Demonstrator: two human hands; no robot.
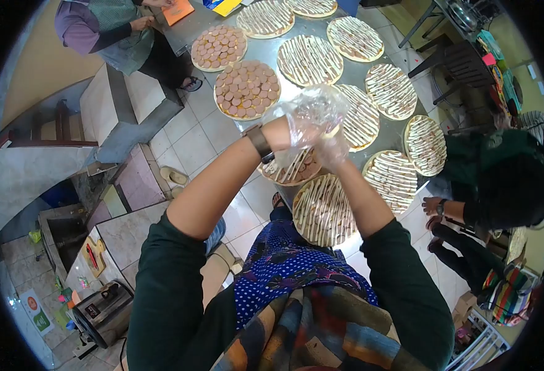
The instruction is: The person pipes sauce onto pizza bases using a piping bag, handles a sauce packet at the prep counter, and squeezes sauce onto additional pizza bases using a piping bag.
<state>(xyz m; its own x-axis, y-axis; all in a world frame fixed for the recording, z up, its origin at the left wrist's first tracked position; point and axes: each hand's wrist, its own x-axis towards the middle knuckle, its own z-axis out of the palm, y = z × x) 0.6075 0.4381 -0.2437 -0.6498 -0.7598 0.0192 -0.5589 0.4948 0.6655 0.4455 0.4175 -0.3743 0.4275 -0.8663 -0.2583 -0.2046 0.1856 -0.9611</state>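
My left hand point(295, 131), with a dark watch at the wrist, is closed round a crumpled clear plastic piping bag point(319, 106). My right hand point(332, 150) is closed at the bag's lower end, its fingers partly hidden by plastic. Both hands are above a pizza point(292, 172) with sausage slices, part of it striped with white sauce and part covered from view by my hands. Close by on the right lies a fully striped pizza point(324, 210). Beyond my left hand is a pizza with bare sausage slices point(248, 90).
Several striped pizzas point(310, 60) crowd the metal table point(266, 49), some at its edge. One person point(114, 37) stands at the far left near an orange board point(178, 11); another person point(495, 173) is at the right. A tiled counter point(114, 247) is at left.
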